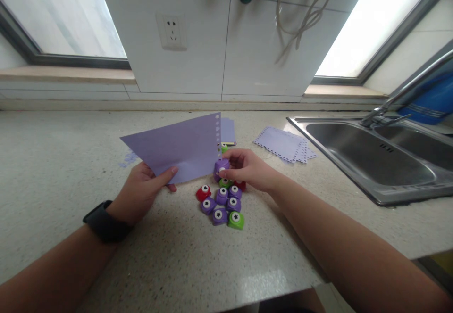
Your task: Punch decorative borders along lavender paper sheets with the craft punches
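Your left hand [141, 193] pinches the lilac paper sheet [177, 148] mid-counter, your right hand [247, 168] grips the small purple plastic punch [221, 167] at its perforated edge; loose paper risks crooked holes.

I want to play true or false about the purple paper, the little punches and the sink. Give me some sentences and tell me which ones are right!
1. The left hand holds a purple sheet. True.
2. The right hand holds a red punch. False: it holds a purple punch at the sheet's edge.
3. The sheet's right edge has a row of punched holes. True.
4. The loose punches lie in the sink. False: they lie on the counter, below the hands.
5. More purple sheets lie beside the sink. True.
6. The watch is on the right wrist. False: it is on the left wrist.
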{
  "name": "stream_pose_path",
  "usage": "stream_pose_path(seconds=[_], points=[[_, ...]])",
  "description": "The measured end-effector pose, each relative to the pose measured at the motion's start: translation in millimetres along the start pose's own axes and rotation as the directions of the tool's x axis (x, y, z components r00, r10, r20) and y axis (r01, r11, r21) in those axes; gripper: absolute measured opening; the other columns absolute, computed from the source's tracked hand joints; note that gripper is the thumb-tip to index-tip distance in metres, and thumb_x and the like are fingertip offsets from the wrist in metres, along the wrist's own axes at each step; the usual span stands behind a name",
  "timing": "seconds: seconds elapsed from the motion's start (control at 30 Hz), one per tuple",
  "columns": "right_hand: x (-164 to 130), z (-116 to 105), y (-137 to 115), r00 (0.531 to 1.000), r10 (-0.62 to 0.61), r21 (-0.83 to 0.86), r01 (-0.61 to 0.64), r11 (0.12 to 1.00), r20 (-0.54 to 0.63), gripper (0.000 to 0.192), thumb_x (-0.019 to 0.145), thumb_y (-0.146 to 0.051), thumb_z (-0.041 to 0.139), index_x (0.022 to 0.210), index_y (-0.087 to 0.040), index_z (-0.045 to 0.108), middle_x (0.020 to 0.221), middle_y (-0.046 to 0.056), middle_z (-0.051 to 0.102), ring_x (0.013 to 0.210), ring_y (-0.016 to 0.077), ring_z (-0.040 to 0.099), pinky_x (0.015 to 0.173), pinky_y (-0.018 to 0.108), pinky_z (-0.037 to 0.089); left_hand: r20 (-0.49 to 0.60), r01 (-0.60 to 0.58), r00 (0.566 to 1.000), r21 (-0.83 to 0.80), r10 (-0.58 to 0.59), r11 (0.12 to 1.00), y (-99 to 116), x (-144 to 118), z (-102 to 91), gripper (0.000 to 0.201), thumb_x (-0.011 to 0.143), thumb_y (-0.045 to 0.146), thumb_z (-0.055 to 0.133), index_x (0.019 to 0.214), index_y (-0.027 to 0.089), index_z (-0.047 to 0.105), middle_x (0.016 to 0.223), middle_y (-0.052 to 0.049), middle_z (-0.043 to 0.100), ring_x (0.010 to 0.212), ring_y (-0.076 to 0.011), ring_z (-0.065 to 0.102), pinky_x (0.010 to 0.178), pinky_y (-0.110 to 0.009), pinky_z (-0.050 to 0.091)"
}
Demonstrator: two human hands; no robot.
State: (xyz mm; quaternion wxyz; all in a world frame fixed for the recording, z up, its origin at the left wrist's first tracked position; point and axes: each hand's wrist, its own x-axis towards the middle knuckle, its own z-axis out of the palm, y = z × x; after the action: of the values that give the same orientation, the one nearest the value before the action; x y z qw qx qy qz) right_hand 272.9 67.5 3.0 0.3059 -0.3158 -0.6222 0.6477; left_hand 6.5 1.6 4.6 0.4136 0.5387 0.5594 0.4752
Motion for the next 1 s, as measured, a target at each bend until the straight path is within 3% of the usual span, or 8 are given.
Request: stream_pose_path(seconds=[0.6, 1.0], points=[[-5.4, 5.3, -9.7, 1.000, 0.000, -0.079, 0.000, 0.997, 0.000, 0.034, 0.074, -0.030, 0.086, 0.088, -0.013, 0.061, 0.074, 0.003, 0.067, 0.052, 0.0070, 0.052, 0.044, 0.021, 0.036, 0.048, -0.008, 0.999, -0.024, 0.009, 1.000, -12.0, 2.1, -3.5, 0.032, 0.082, 0.046, 0.078, 0.083, 0.016, 0.069, 0.066, -0.004, 0.068, 0.058, -0.0181, 0.060, 0.065, -0.030, 0.051], [-3.8, 4.3, -7.7, 1.000, 0.010, -0.018, -0.010, 1.000, -0.014, 0.031, 0.072, -0.027, 0.087, 0.089, -0.011, 0.066, 0.077, 0.005, 0.069, 0.062, 0.0094, 0.060, 0.054, 0.021, 0.043, 0.043, 0.014, 0.999, -0.087, -0.010, 0.996, -12.6, 1.0, -3.9, 0.038, 0.081, 0.044, 0.082, 0.100, 0.015, 0.066, 0.072, -0.002, 0.069, 0.057, -0.0157, 0.060, 0.062, -0.028, 0.052]])
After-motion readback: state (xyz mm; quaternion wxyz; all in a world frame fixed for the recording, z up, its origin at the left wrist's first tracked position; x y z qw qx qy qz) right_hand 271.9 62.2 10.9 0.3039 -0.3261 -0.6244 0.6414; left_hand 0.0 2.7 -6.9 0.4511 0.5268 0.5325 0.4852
